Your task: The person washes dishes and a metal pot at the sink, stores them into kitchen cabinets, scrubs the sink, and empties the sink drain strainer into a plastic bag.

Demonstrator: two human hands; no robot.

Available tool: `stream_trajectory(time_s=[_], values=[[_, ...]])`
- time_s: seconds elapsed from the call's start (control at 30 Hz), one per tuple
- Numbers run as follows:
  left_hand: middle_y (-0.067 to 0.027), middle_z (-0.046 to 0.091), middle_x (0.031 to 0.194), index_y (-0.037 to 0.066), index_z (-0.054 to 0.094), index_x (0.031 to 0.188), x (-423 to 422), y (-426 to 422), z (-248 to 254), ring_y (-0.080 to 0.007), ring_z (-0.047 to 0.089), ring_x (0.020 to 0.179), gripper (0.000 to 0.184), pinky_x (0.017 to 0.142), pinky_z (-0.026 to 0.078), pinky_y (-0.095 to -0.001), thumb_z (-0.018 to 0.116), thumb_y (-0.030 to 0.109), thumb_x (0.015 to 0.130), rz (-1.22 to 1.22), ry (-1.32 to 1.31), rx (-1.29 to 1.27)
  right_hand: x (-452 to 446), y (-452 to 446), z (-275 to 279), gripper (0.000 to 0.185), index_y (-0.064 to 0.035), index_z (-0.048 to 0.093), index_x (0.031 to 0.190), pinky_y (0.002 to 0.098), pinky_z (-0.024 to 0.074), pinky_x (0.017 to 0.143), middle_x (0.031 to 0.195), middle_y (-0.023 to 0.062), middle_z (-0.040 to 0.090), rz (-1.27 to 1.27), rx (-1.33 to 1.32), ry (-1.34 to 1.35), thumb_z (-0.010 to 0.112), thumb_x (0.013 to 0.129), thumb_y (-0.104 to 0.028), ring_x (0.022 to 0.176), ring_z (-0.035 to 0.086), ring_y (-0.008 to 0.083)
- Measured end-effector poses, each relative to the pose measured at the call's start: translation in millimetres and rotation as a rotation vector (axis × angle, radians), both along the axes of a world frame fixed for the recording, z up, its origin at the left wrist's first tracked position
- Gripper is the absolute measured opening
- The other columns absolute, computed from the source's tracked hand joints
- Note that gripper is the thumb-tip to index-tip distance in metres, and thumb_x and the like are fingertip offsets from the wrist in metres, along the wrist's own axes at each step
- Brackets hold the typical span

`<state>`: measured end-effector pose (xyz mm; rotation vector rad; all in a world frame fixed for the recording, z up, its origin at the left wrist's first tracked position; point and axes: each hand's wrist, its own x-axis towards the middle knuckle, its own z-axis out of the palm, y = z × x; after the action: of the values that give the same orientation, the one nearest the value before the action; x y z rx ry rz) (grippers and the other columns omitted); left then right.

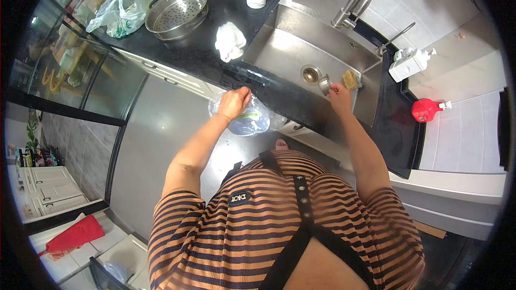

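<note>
My left hand (235, 103) is closed just in front of the counter edge, above a clear plastic bag (250, 121) that hangs there; its fingers pinch something too small to make out. Over the steel sink (285, 48), my right hand (338, 96) grips a small metal strainer (324, 84) by its edge. The strainer is beside the round drain (310, 74). A yellow sponge (350, 80) lies in the sink to the right of my right hand.
Left of the sink are a crumpled white cloth (230, 42), a perforated steel pan (177, 14) and a plastic bag (122, 12). The faucet (355, 2) rises behind the sink. White (411, 64) and red (426, 110) bottles stand right.
</note>
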<state>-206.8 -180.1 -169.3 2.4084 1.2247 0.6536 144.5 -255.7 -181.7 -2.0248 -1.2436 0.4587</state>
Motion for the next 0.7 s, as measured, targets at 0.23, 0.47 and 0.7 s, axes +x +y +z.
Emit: stream_trajectory(time_s=[0.23,0.47,0.7], values=[[-0.013,0.057,0.074,0.006,0.052,0.075,1,30,-7,-0.03,0.056,0.071,0.009,0.063,0.044,-0.0366,0.057,0.012,0.071,-0.094,-0.086,-0.221,1,3,-6,0.014,-0.0042,0.057,0.084,0.0308,0.0446,0.063,0.07,0.0088,0.062,-0.001,0.013,0.013,0.05,0.073,-0.011,0.067,0.06,0.0196],[-0.0099,0.052,0.084,0.005,0.055,0.077,-8,35,-13,-0.0263,0.054,0.081,0.014,0.07,0.044,-0.0331,0.062,0.008,0.066,-0.193,0.062,-0.156,-2,4,7,0.015,-0.0032,0.057,0.085,0.0289,0.0448,0.06,0.069,0.0094,0.062,0.014,0.033,0.044,0.051,0.073,-0.011,0.064,0.061,0.0188],[-0.0068,0.047,0.095,0.012,0.062,0.091,-14,39,-12,-0.0224,0.049,0.093,0.029,0.082,0.041,-0.0282,0.062,0.003,0.064,-0.266,0.129,-0.169,10,13,10,0.014,-0.0008,0.057,0.085,0.0264,0.0457,0.058,0.067,0.0076,0.06,0.017,0.064,0.02,0.052,0.074,-0.007,0.062,0.06,0.0146]])
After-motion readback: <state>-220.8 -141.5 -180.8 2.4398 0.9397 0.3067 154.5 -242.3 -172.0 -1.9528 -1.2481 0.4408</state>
